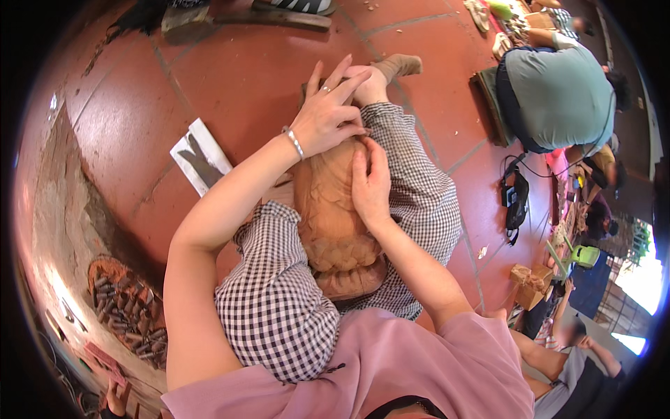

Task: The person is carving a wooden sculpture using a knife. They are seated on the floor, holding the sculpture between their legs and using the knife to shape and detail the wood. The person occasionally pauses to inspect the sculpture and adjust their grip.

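Note:
A brown carved wooden piece, with flowing folds and a lumpy band at its near end, lies between my legs in checked trousers. Over its far part, my left hand has thumb and forefinger pinched together near a small dark thing, the other fingers spread. Close by, my right hand rests along the carving's right side, its fingers bent and their tips near the left thumb. What either hand pinches is too small and hidden to name. Left of the carving, a dark flat metal piece lies on white paper.
A thick wooden slab stands at left, with a hollow of short dark cylinders. Right, a person in a green shirt sits near a black bag. A low wooden board lies ahead on the red tiles.

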`<state>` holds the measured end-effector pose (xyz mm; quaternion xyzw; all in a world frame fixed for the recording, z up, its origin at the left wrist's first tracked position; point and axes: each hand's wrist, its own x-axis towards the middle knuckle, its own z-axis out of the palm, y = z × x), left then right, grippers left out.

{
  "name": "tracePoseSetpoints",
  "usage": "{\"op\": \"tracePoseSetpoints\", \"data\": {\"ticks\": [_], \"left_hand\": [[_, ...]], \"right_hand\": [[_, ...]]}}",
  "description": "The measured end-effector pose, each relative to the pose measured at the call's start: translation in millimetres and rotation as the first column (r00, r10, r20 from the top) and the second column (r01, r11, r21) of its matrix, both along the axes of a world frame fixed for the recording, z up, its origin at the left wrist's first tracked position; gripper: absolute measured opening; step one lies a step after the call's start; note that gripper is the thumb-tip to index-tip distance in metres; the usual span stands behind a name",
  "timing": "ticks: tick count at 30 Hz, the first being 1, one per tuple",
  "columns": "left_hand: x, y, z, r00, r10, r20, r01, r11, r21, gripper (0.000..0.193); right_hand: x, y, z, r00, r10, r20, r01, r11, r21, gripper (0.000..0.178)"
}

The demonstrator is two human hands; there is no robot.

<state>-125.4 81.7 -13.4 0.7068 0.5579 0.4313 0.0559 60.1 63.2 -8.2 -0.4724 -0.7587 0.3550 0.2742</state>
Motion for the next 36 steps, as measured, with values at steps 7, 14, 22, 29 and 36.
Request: {"op": "tracePoseSetpoints", "data": {"ticks": [7, 14, 22, 29, 36], "left_hand": [[-40.3, -47.5, -13.4, 0.984, 0.177, 0.033, -0.176, 0.984, -0.025, 0.014], [-23.8, -40.8, -16.8, 0.959, 0.094, 0.268, -0.070, 0.993, -0.096, 0.009], [-1.6, -5.4, -7.7, 0.998, 0.008, 0.060, -0.005, 0.999, -0.050, 0.014], [-24.6, -37.3, -12.1, 0.987, 0.013, 0.161, -0.004, 0.998, -0.056, 0.015], [3.8, -8.0, -3.3, 1.000, -0.007, -0.010, 0.006, 0.999, -0.049, 0.015]], "right_hand": [[3.7, 4.2, -4.5, 1.000, 0.021, -0.018, -0.021, 1.000, -0.023, 0.035], [2.7, 4.6, -6.3, 0.999, 0.009, -0.033, -0.010, 0.999, -0.035, 0.034], [2.0, 3.8, -7.5, 1.000, 0.007, -0.015, -0.007, 1.000, -0.023, 0.035], [-1.3, 0.5, 3.9, 1.000, -0.012, -0.016, 0.010, 0.996, -0.085, 0.036], [1.4, 2.8, -3.7, 0.995, -0.036, -0.097, 0.015, 0.978, -0.207, 0.036]]}}
